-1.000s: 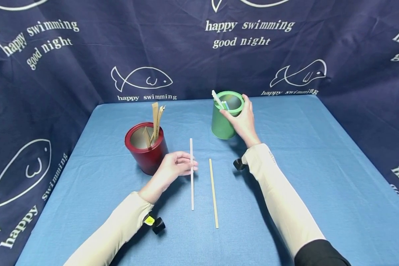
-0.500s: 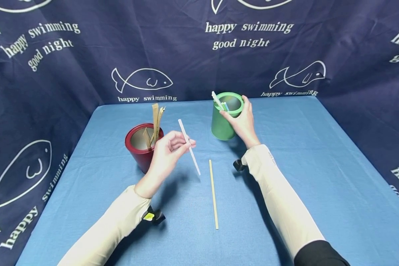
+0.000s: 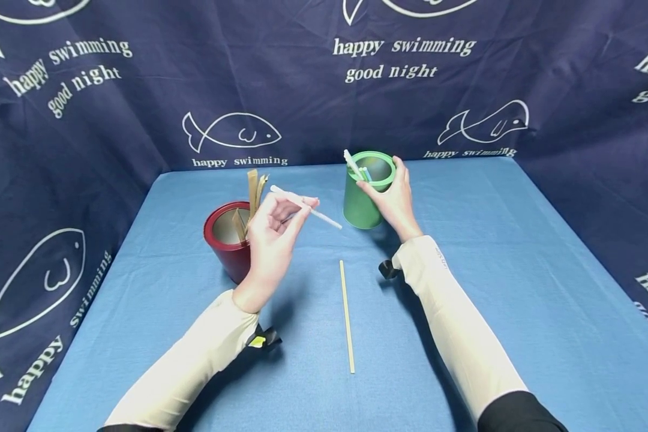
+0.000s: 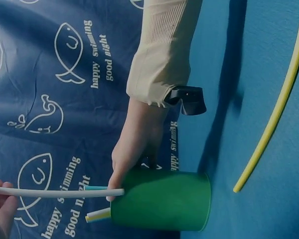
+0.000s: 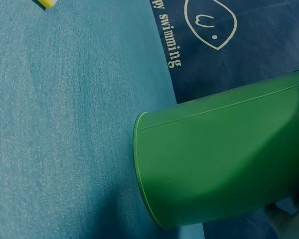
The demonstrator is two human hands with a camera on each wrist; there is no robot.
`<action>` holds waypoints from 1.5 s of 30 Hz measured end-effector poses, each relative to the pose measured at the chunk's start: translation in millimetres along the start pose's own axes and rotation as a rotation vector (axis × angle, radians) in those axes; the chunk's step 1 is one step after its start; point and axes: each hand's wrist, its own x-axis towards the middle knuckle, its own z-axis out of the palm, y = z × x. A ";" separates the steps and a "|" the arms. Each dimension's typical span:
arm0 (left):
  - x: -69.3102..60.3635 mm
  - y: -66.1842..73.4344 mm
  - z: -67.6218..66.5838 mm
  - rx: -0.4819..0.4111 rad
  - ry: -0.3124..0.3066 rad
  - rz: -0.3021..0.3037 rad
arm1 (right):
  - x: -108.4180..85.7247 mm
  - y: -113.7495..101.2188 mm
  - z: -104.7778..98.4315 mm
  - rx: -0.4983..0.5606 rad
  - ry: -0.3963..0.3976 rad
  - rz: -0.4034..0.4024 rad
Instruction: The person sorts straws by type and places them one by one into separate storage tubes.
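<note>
My left hand [image 3: 272,240] pinches a white straw [image 3: 326,219] between thumb and fingertips, raised above the table and tilted with its lower end toward the right. My right hand [image 3: 396,204] grips the rim of a green can [image 3: 359,207], thumb at the front and fingers on the right side. Several straws [image 4: 97,215] poke out of the can's mouth. The left wrist view has the white straw's end visually overlapping the can's rim; contact cannot be told. A yellow straw [image 3: 347,318] lies lengthwise on the table, in front of the green can.
Left of my left hand stands a red can [image 3: 232,259] holding several tan flat sticks [image 3: 252,186], partly hidden behind that hand. A blue cloth [image 3: 491,270] covers the table. Dark printed fabric [image 3: 313,84] hangs along the back and sides.
My left hand has lifted the white straw from low over the table, moved it away from me, and tilted it toward the green can. My right hand keeps its grip there.
</note>
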 end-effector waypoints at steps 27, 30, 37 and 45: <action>29.0 -26.5 41.8 -0.184 0.091 0.206 | -1.3 -2.8 1.8 -0.004 -0.001 -0.006; 32.9 -32.9 45.7 -0.177 0.071 0.198 | -0.4 -2.6 0.8 -0.002 0.002 -0.008; 40.6 -47.7 51.8 -0.111 0.047 0.184 | -1.8 -1.3 -0.7 -0.003 0.001 -0.001; 50.8 -57.7 58.3 -0.060 0.029 0.148 | -1.4 -2.4 0.3 -0.003 0.008 -0.011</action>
